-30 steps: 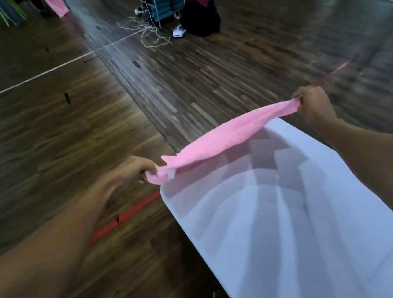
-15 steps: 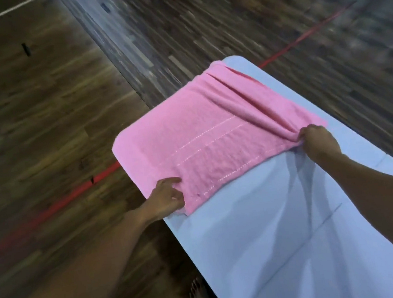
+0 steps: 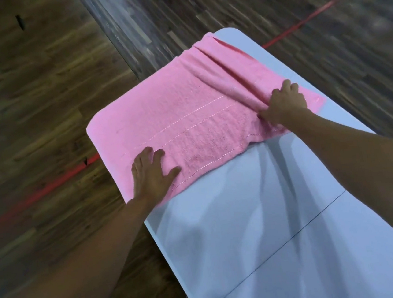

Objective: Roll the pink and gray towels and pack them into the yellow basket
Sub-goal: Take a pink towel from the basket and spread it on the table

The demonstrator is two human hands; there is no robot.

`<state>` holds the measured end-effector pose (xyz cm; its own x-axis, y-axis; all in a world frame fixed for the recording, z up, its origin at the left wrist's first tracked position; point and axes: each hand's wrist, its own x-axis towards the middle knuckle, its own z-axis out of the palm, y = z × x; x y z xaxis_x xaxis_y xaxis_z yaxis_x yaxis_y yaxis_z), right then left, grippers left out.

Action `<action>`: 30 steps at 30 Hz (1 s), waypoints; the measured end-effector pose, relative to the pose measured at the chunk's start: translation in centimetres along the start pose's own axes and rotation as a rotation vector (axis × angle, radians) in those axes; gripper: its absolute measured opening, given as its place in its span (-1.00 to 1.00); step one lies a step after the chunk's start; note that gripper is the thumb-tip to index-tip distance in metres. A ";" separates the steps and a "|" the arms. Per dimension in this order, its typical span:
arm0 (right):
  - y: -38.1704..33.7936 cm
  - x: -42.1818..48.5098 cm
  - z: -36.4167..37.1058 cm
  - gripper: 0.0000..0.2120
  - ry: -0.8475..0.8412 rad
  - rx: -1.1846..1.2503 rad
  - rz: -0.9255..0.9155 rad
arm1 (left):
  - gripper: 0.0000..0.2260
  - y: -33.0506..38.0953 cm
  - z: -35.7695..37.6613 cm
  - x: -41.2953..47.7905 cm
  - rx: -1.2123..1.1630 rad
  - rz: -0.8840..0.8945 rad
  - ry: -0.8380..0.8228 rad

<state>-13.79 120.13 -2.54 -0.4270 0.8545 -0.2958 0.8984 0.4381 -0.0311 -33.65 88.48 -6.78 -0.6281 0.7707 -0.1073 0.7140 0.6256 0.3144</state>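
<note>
The pink towel [image 3: 186,115] lies spread over the far end of the white table [image 3: 285,224], its left edge hanging over the table's side. A bunched ridge of folds runs along its right part. My left hand [image 3: 151,173] presses flat on the towel's near left corner with fingers spread. My right hand [image 3: 281,107] rests on the near end of the folds, fingers extended over the ridge and thumb against the cloth. No gray towel or yellow basket is in view.
Dark wooden floor [image 3: 37,93] surrounds the table on the left and beyond. A red line [image 3: 310,15] crosses the floor behind and to the left of the table. A thin seam [image 3: 297,230] runs across the tabletop.
A second ago both hands held the towel stretched in the air. It now lies on the table; the left hand has flattened onto it and the right hand has moved onto the folds.
</note>
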 end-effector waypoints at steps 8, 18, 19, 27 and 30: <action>2.0 -0.3 5.9 -0.05 -0.026 0.231 -0.079 | -0.08 -0.5 2.7 -0.9 0.043 -0.102 -0.153; 14.7 -13.6 8.7 0.13 -0.026 0.263 -0.051 | -0.05 6.0 6.4 -17.7 0.068 -0.126 -0.205; 16.8 -15.8 9.2 0.14 -0.024 0.268 -0.045 | -0.04 7.1 7.1 -20.5 0.078 -0.121 -0.204; 31.9 -31.9 13.7 0.17 -0.057 0.237 -0.007 | -0.03 17.0 12.4 -40.4 0.098 -0.106 -0.230; 36.3 -36.0 15.0 0.17 -0.079 0.234 0.006 | -0.03 19.9 13.9 -46.0 0.084 -0.105 -0.251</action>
<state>35.80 101.07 -7.37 -0.4205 0.8285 -0.3698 0.9041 0.3487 -0.2469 13.77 67.15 -8.69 -0.6115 0.7001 -0.3688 0.6785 0.7037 0.2108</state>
